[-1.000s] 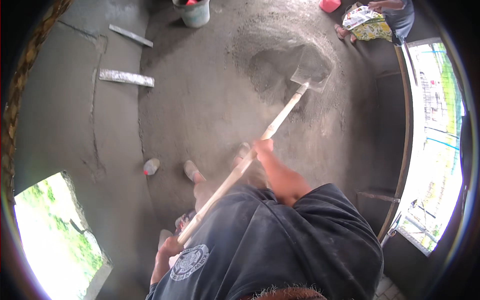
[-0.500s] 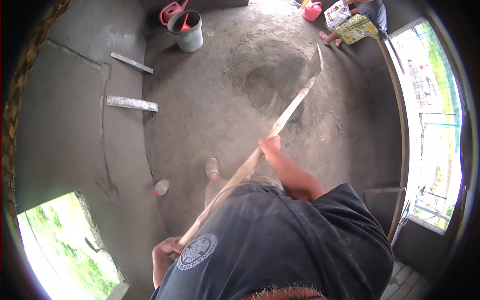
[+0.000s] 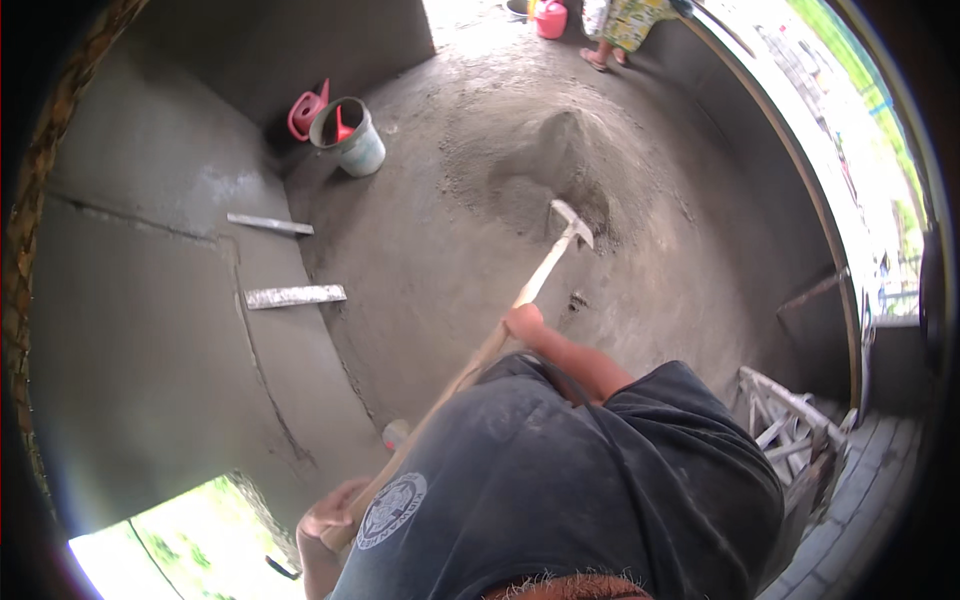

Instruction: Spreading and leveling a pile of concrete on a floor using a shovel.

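A hoe (image 3: 543, 276) with a long pale wooden handle runs slantwise in front of my body. My right hand (image 3: 523, 322) is closed round the middle of the handle. Lower down at the left, my left hand (image 3: 332, 512) grips the handle near its rear end, beside my dark shirt. The hoe's metal blade (image 3: 572, 224) is at the near edge of a grey heap of sand-like mix (image 3: 535, 155), which has a hollow in its near side. Part of the blade's lower edge is hard to make out.
A grey bucket (image 3: 362, 152) with a red thing inside stands far left, beside a pink watering can (image 3: 305, 114). Two flat boards (image 3: 295, 297) jut along the left wall. A person in a yellow patterned garment (image 3: 632, 24) stands far right near another pink can (image 3: 549, 19). Wooden pieces (image 3: 790, 420) lie right.
The hoe blade has come down from raised above the heap's right side to its near edge. Both hands have kept their grip. The view has turned, shifting the surroundings.
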Demonstrator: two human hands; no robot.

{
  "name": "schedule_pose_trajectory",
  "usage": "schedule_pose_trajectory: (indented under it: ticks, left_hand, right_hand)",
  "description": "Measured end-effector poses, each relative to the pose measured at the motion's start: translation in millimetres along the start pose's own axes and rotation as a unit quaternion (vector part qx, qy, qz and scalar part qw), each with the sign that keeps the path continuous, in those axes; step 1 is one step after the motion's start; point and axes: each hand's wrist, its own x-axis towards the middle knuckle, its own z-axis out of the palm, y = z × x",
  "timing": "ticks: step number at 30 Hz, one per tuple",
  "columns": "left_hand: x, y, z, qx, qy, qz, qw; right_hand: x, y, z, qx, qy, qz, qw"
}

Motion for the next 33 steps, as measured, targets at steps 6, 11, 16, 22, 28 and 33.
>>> schedule_pose_trajectory:
  ticks: [6, 11, 16, 22, 28, 33]
  left_hand:
    - [29.2, 62.1, -21.2, 0.138, -0.108, 0.097, 0.980]
    - [20.0, 134.5, 62.9, 0.056, -0.219, 0.306, 0.925]
    - [12.3, 195.0, 150.9, 0.434, 0.076, 0.516, 0.735]
    - [42.5, 202.6, 242.8, 0.430, 0.233, 0.720, 0.492]
    - [70.2, 232.6, 293.8, 0.340, 0.191, 0.830, 0.399]
    - [86.2, 248.5, 325.1, 0.344, 0.000, 0.865, 0.366]
  right_hand:
    - [-16.6, 11.3, -63.5, 0.355, -0.042, -0.108, 0.927]
    - [-29.4, 113.1, -110.3, 0.440, -0.008, -0.053, 0.897]
    - [10.7, 357.0, -119.2, 0.310, 0.050, 0.117, 0.942]
    - [-72.5, 347.6, -152.5, 0.285, 0.013, 0.224, 0.932]
    - [-84.8, 325.7, -212.4, 0.107, 0.028, 0.055, 0.992]
    - [-84.2, 301.5, -270.9, 0.393, 0.133, 0.052, 0.908]
